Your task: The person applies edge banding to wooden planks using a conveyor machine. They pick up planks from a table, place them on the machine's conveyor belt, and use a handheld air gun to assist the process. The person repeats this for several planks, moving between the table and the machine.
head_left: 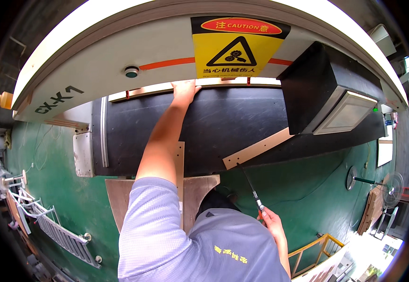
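Observation:
My left hand [184, 90] reaches across the black machine table [214, 115] to a pale strip [150, 88] along its far edge. The fingertips are hidden under the machine's hood, so I cannot tell what they hold. Low on the right, my right hand [273, 224] is closed on what looks like an air blow gun [259, 203] with a long thin dark nozzle. The nozzle points up to the near end of a light wooden strip with holes [257, 149], lying slantwise on the table. Another drilled wooden strip [180, 162] lies partly behind my left arm.
A black control box with a screen [343, 113] juts over the table's right side. The white hood [106, 61] with a yellow warning sign [239, 49] overhangs the far edge. A curved wooden board [120, 195] stands before me. A white rack [63, 232] is at left, a yellow frame [324, 244] at right.

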Available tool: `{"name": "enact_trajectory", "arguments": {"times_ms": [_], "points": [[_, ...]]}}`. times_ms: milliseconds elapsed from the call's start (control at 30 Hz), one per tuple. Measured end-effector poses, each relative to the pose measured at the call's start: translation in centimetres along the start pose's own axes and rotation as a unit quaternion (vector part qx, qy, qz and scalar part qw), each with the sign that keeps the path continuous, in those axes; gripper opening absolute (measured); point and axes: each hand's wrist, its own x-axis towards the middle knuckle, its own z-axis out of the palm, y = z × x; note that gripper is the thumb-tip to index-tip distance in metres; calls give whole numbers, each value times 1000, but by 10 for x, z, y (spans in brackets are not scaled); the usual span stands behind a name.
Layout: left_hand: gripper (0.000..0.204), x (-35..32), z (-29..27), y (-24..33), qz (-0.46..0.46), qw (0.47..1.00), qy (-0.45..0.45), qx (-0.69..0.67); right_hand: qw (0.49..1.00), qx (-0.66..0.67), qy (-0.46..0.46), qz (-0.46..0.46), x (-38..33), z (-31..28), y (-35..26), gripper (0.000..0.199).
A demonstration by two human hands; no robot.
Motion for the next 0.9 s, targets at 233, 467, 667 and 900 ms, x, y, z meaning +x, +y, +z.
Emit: {"name": "enact_trajectory", "arguments": {"times_ms": [233,467,667,900], "points": [[62,8,-2,3,-18,997,-66,39,1000,-8,1,6,-6,-1,8,31],[69,-33,-34,29,-110,936,77,-325,999,29,13,-32,-14,-9,27,38],[81,-123,-160,51,-96,859,426,-266,992,91,8,-88,-14,-10,49,42],[93,-124,-216,26,-114,895,356,-243,987,91,6,-129,-9,-11,61,44]]}}
